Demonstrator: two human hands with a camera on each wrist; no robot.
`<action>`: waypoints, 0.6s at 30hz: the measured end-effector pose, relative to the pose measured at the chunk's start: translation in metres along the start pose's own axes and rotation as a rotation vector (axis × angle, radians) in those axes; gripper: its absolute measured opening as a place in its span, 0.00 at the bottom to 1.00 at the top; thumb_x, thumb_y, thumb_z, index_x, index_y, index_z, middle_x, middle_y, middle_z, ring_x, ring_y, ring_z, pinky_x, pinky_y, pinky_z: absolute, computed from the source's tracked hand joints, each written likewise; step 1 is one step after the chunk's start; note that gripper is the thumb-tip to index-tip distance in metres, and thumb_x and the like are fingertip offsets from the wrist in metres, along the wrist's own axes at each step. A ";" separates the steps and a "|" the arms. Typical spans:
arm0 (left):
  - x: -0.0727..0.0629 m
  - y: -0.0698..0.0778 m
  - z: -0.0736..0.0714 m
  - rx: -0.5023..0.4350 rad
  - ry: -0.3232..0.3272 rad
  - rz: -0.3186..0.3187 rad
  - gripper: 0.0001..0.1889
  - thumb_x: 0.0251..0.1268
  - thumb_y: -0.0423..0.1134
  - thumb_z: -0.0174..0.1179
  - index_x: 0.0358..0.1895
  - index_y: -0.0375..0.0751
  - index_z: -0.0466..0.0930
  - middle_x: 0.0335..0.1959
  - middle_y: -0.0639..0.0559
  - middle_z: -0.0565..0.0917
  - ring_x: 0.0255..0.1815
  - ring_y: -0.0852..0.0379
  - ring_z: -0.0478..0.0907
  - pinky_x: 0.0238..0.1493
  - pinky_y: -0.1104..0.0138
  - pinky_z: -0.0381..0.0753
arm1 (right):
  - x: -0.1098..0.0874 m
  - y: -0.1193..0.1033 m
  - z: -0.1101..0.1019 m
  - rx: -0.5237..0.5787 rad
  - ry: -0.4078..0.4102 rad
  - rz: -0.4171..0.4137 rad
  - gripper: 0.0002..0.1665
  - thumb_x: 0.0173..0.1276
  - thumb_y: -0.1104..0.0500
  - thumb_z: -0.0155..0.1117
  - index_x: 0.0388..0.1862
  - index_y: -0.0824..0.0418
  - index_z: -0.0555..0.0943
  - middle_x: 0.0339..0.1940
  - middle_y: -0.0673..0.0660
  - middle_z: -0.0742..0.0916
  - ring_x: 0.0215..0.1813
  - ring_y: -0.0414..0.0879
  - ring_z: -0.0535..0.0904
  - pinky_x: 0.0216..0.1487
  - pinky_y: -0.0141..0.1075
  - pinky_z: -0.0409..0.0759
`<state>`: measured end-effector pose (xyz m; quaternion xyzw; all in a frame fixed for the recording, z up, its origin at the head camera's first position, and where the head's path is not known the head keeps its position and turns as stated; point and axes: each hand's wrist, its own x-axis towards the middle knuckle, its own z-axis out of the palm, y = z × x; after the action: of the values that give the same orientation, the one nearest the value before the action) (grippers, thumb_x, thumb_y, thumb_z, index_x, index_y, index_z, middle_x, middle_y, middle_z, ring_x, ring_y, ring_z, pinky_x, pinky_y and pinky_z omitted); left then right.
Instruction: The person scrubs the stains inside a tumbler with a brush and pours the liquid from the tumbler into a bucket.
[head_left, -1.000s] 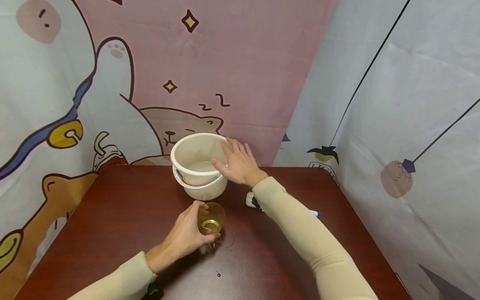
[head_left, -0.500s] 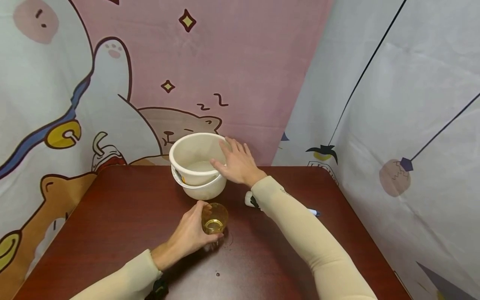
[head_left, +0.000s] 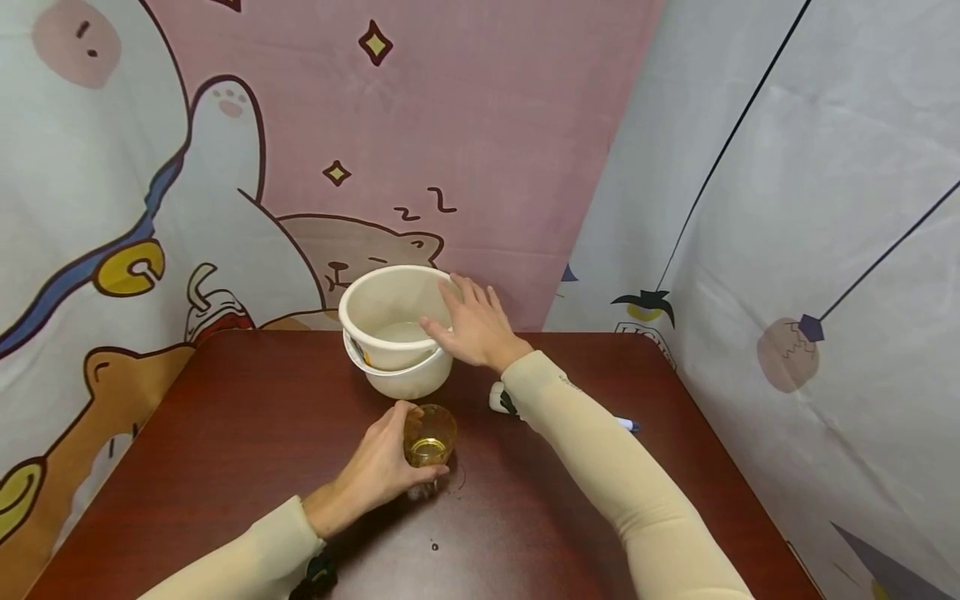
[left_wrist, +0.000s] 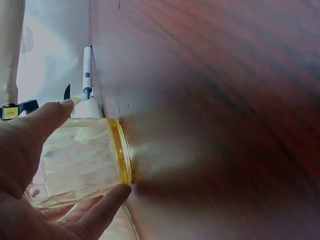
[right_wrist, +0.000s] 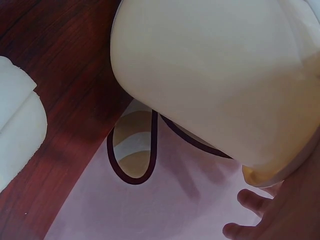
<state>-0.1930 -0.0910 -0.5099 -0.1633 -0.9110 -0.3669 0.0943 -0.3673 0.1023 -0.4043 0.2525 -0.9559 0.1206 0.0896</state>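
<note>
My left hand [head_left: 381, 458] grips an amber-tinted glass cup [head_left: 430, 433], thumb on one side and fingers on the other. In the left wrist view the faceted cup [left_wrist: 80, 160] stands with its thick yellow base right at the tabletop. Beyond it, two nested white tubs [head_left: 397, 354] stand at the back of the table, the upper one tilted slightly. My right hand [head_left: 476, 325] rests on the right rim of the upper tub, its fingers spread and fairly straight. In the right wrist view the tub's side [right_wrist: 210, 75] fills the upper part, and some fingers are hidden behind the rim.
A white rounded object [head_left: 501, 398] lies by the right forearm, partly covered by it. Farther right, a white-and-blue stick [head_left: 628, 425] shows past the sleeve. A small dark spot [head_left: 434, 547] marks the brown table [head_left: 247, 417]. Printed cloth [head_left: 510, 125] hangs behind.
My left hand and the cup have shifted slightly to the right, then stayed put. The right hand keeps its place on the tub's rim.
</note>
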 end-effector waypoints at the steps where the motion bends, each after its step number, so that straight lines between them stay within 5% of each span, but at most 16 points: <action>1: 0.000 0.000 0.000 0.002 0.001 0.005 0.46 0.49 0.51 0.97 0.66 0.39 0.78 0.61 0.39 0.90 0.60 0.41 0.93 0.61 0.48 0.94 | 0.000 0.000 0.000 0.000 -0.003 0.002 0.59 0.85 0.19 0.39 0.99 0.54 0.60 0.99 0.62 0.62 0.99 0.62 0.58 0.98 0.69 0.52; 10: -0.002 0.005 -0.012 0.012 -0.021 0.055 0.52 0.53 0.58 0.94 0.76 0.39 0.76 0.67 0.39 0.88 0.68 0.40 0.90 0.69 0.44 0.91 | -0.003 0.000 -0.001 0.004 0.014 -0.001 0.60 0.85 0.19 0.41 0.99 0.56 0.59 0.99 0.62 0.62 0.99 0.62 0.58 0.97 0.70 0.52; 18: -0.004 0.005 -0.033 0.021 -0.076 0.023 0.52 0.66 0.70 0.82 0.81 0.41 0.74 0.73 0.41 0.85 0.72 0.42 0.88 0.72 0.43 0.89 | -0.008 0.002 -0.003 0.007 0.036 -0.017 0.63 0.85 0.18 0.39 0.99 0.60 0.55 0.99 0.64 0.63 0.99 0.61 0.59 0.98 0.69 0.52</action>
<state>-0.1857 -0.1115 -0.4849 -0.1866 -0.9158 -0.3496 0.0658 -0.3612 0.1090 -0.4036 0.2586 -0.9516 0.1276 0.1068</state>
